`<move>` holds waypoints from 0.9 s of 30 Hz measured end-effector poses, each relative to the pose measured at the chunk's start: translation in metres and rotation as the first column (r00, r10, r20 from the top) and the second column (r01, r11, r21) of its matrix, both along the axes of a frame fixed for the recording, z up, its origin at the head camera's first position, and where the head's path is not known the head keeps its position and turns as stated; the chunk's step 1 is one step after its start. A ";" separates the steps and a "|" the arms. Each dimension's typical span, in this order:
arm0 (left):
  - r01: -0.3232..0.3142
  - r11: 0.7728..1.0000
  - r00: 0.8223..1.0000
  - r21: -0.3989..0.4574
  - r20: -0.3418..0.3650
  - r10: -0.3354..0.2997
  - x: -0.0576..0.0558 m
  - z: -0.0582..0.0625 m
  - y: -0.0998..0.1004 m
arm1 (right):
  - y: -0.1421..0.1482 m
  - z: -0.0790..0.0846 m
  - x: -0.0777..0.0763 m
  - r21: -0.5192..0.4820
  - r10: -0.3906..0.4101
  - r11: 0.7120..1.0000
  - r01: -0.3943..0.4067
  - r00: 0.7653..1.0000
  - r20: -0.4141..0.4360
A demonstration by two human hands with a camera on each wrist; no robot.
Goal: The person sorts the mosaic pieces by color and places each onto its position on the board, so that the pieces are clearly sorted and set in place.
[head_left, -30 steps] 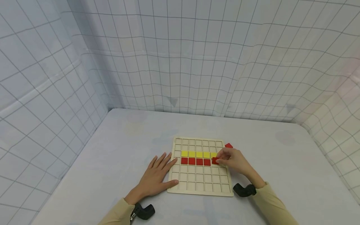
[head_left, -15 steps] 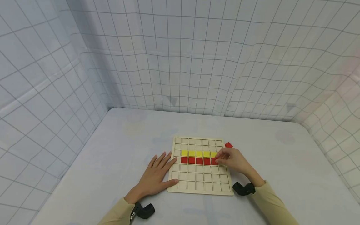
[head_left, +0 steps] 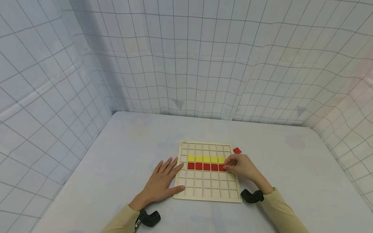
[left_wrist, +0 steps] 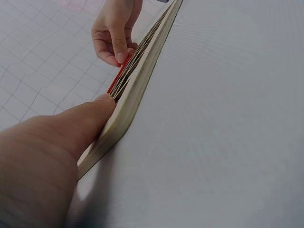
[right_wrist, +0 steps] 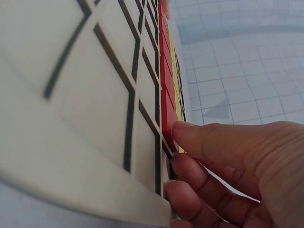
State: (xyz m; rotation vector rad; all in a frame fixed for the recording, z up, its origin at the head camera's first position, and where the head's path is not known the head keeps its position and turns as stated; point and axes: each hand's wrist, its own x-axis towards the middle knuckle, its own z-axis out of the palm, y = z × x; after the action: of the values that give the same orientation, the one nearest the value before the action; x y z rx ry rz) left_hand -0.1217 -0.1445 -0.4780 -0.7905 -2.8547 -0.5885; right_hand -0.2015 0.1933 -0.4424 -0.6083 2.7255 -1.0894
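Observation:
A pale wooden grid board point(head_left: 206, 192) lies flat on the white-covered table. One row of it holds several yellow square tiles point(head_left: 206, 159), and the row just nearer holds several red ones. At the right end of the red row, my right hand point(head_left: 243, 166) pinches a red tile point(right_wrist: 168, 114) by its edge; that tile lies at its cell, in line with the others. Whether it sits fully down, I cannot tell. My left hand point(head_left: 160, 185) rests with spread fingers on the board's left edge, its thumb point(left_wrist: 90, 118) lying on the rim.
One loose red tile point(head_left: 237, 150) lies just off the board's upper right corner, beyond my right hand. Black wrist devices point(head_left: 253, 196) sit on both wrists. White grid-patterned curtains point(head_left: 186, 64) enclose the table at the back and sides.
The red tile in my right hand has gone from slightly raised and askew to lying in line with the red row. My left hand has stayed in place.

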 end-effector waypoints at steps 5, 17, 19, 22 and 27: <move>0.003 1.000 1.000 0.004 -0.007 -0.003 0.000 0.000 0.000 | 0.000 -0.001 0.000 0.003 0.015 1.000 -0.015 1.000 -0.015; -0.001 1.000 1.000 0.001 -0.009 0.001 0.000 0.000 0.000 | 0.010 0.005 -0.005 0.000 -0.042 0.999 0.042 0.995 -0.088; -0.003 1.000 1.000 -0.005 -0.006 0.003 0.000 0.001 0.000 | 0.013 0.006 -0.008 0.007 -0.081 0.997 0.082 0.991 -0.104; -0.004 1.000 1.000 -0.005 -0.002 0.004 0.000 0.000 0.000 | 0.017 0.006 -0.015 0.018 -0.149 0.988 0.152 0.980 -0.129; -0.001 1.000 1.000 -0.001 -0.002 0.001 0.000 0.000 0.000 | 0.023 0.006 -0.026 0.043 -0.209 0.974 0.220 0.961 -0.181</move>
State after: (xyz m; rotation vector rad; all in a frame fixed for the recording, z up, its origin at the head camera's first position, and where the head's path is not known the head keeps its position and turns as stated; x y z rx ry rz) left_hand -0.1216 -0.1440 -0.4779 -0.7893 -2.8534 -0.5855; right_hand -0.2271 0.2163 -0.4364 -0.4242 3.0245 -1.0347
